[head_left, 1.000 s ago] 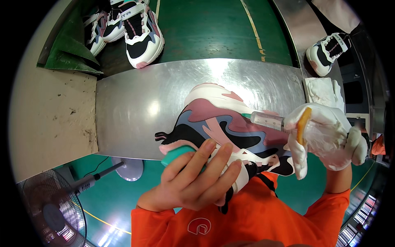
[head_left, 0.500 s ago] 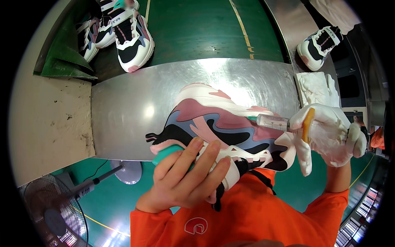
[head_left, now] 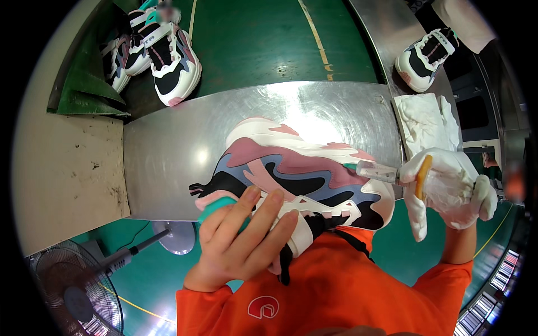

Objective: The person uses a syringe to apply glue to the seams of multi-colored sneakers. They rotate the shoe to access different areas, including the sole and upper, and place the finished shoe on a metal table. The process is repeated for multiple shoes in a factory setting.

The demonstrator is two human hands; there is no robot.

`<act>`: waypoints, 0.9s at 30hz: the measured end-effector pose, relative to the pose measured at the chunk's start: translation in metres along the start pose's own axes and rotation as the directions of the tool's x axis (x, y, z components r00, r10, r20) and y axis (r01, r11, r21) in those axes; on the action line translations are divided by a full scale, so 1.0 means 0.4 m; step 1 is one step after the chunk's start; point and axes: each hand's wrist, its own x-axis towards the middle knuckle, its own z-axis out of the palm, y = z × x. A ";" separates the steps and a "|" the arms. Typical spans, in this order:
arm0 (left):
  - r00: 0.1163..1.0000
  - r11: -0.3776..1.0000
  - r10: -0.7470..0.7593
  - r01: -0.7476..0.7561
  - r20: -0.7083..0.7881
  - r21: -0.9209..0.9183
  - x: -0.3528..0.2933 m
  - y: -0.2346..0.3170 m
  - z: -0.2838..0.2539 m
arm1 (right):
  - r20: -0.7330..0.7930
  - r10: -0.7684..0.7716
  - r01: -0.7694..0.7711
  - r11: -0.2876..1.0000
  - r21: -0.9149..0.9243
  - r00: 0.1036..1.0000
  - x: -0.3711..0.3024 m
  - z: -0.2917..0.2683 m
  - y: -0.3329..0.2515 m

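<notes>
A sneaker (head_left: 291, 171) in white, mauve, blue and black lies on its side, sole edge away from me and toe to the right. My left hand (head_left: 241, 241), bare, grips it at the collar and tongue, fingers across the upper and a teal lining (head_left: 216, 210). A white glove covers my right hand (head_left: 445, 187), closed round a clear syringe (head_left: 376, 171). The teal tip points left and meets the shoe's side near the seam between mauve upper and white sole. An orange-yellow strip (head_left: 423, 176) crosses the gloved fingers; the syringe's rear end is hidden.
A metal ledge (head_left: 162, 162) runs beyond the shoe, bordering a green belt (head_left: 252, 45). Several similar sneakers (head_left: 171, 64) stand at the far left, another sneaker (head_left: 426, 59) at the far right. White cloth (head_left: 423, 123) lies beside my right hand. A fan (head_left: 78, 291) stands lower left.
The sneaker has shifted slightly left with my left hand. The syringe tip has moved along the seam toward the toe, and my right hand has edged right.
</notes>
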 end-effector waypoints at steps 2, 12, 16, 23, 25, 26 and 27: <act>0.999 0.999 0.032 -0.031 -0.010 0.040 -0.001 -0.006 0.008 | -0.015 -0.030 0.030 0.999 0.023 0.999 -0.020 -0.014 0.005; 1.000 0.997 0.012 -0.011 -0.011 0.080 0.008 0.007 0.012 | -0.063 -0.116 0.122 0.987 0.101 0.991 -0.085 -0.070 0.027; 1.000 0.995 -0.006 0.007 -0.006 0.101 0.014 0.018 0.011 | -0.084 -0.142 0.152 0.980 0.126 0.986 -0.110 -0.089 0.035; 0.999 0.989 -0.031 0.035 -0.030 0.145 0.010 0.038 0.021 | -0.120 -0.191 0.209 0.963 0.170 0.974 -0.164 -0.125 0.057; 0.998 0.986 -0.059 0.063 -0.029 0.153 0.014 0.054 0.022 | -0.130 -0.200 0.221 0.959 0.179 0.971 -0.175 -0.136 0.065; 0.997 0.985 -0.073 0.076 -0.029 0.157 0.016 0.062 0.023 | -0.141 -0.206 0.230 0.957 0.177 0.968 -0.177 -0.144 0.070; 0.996 0.982 -0.080 0.084 -0.029 0.167 0.016 0.069 0.023 | -0.149 -0.209 0.235 0.954 0.187 0.966 -0.180 -0.145 0.078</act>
